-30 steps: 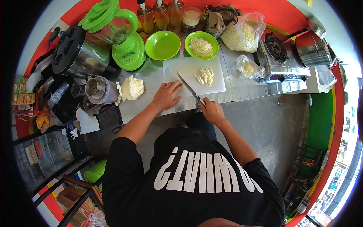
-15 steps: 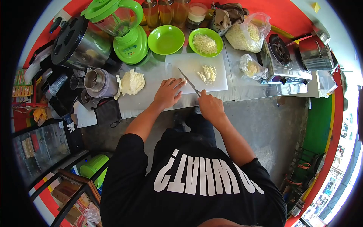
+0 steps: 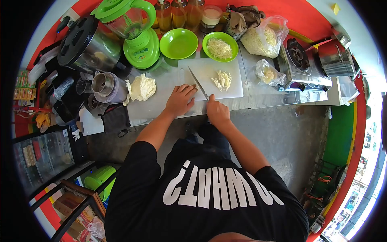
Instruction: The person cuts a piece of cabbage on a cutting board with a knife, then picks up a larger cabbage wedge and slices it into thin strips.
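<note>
On the white cutting board (image 3: 231, 89), my left hand (image 3: 180, 100) rests at the near left part, its fingers bent and close together. Whatever lies under those fingertips is hidden. My right hand (image 3: 218, 112) grips the handle of a knife (image 3: 197, 82), whose blade points away and to the left, just beside the left fingers. To the right of the blade lies a small heap of pale sliced vegetable strips (image 3: 222, 80). A pale, leafy chunk that looks like cabbage (image 3: 142, 88) sits on the metal counter, left of the board.
Behind the board stand a green bowl (image 3: 178, 43) and another green bowl holding shreds (image 3: 219, 47). A green blender (image 3: 141, 48) and metal cup (image 3: 102, 83) are left. A bag of shreds (image 3: 264, 39), small bag (image 3: 269, 74) and gas stove (image 3: 299, 60) are right.
My right hand and the knife have shifted slightly left. The fingers of my left hand have drawn closer together. The camera view has moved a little.
</note>
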{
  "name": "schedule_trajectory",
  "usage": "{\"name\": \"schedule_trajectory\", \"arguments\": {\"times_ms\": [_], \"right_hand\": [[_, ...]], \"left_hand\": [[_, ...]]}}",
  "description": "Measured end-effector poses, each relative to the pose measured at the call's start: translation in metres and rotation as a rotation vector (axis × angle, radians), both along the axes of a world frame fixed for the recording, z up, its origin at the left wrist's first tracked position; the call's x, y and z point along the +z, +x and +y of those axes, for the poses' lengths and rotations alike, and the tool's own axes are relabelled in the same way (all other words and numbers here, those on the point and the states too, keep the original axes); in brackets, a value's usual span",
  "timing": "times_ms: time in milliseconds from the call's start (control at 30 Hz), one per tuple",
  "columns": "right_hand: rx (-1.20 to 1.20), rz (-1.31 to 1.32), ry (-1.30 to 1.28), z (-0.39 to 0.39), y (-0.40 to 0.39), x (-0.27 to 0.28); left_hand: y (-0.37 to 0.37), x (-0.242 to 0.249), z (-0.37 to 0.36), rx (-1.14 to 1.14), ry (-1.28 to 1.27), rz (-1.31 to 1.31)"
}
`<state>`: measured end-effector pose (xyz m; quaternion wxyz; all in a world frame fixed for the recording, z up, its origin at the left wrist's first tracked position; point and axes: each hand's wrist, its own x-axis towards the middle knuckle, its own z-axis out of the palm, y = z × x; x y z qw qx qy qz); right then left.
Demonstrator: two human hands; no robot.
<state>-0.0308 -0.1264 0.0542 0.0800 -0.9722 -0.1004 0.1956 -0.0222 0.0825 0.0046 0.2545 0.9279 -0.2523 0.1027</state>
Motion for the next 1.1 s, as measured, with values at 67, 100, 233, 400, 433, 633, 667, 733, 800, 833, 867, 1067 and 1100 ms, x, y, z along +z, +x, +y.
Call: {"name": "schedule_trajectory", "arguments": {"times_ms": [67, 100, 233, 400, 433, 633, 667, 733, 800, 833, 867, 1067, 1100], "right_hand": [[0.014, 0.016, -0.035, 0.003, -0.003, 0.022], [0.03, 0.032, -0.069, 0.004, -0.006, 0.028], [0.017, -0.003, -0.059, 0.008, -0.025, 0.002], [-0.007, 0.007, 0.009, 0.017, -0.002, 0.009], [-0.012, 0.006, 0.01, 0.017, -0.003, 0.013], [0.022, -0.011, -0.019, 0.016, -0.015, 0.0], [0.003, -0.011, -0.011, 0.018, -0.014, -0.007], [-0.017, -0.007, -0.003, 0.021, -0.01, -0.004], [0.017, -0.019, 0.001, 0.023, 0.005, 0.003], [0.011, -0.026, 0.004, 0.023, 0.007, 0.01], [0.032, -0.026, -0.006, 0.022, 0.009, 0.018], [0.003, 0.0, -0.028, 0.017, -0.01, -0.013], [-0.002, -0.015, -0.02, 0.019, -0.011, -0.01]], "left_hand": [[-0.001, 0.001, -0.001, 0.0, 0.007, -0.007], [0.0, 0.002, -0.001, 0.002, 0.016, -0.014], [0.0, -0.002, 0.0, 0.005, 0.014, -0.024], [0.0, 0.003, -0.001, 0.012, 0.013, 0.006], [0.0, 0.002, -0.002, 0.007, 0.015, 0.005], [0.003, 0.0, 0.001, 0.009, -0.016, -0.002], [0.004, -0.002, 0.001, 0.006, -0.021, -0.012], [0.001, -0.004, 0.001, 0.002, -0.026, -0.018], [0.001, -0.004, 0.0, 0.012, -0.017, -0.038], [0.001, -0.004, 0.0, 0.006, -0.014, -0.045], [0.001, -0.004, -0.001, 0.022, -0.019, -0.04], [0.002, 0.001, 0.0, 0.033, -0.057, -0.028], [0.001, 0.0, 0.0, 0.029, -0.062, -0.036]]}}
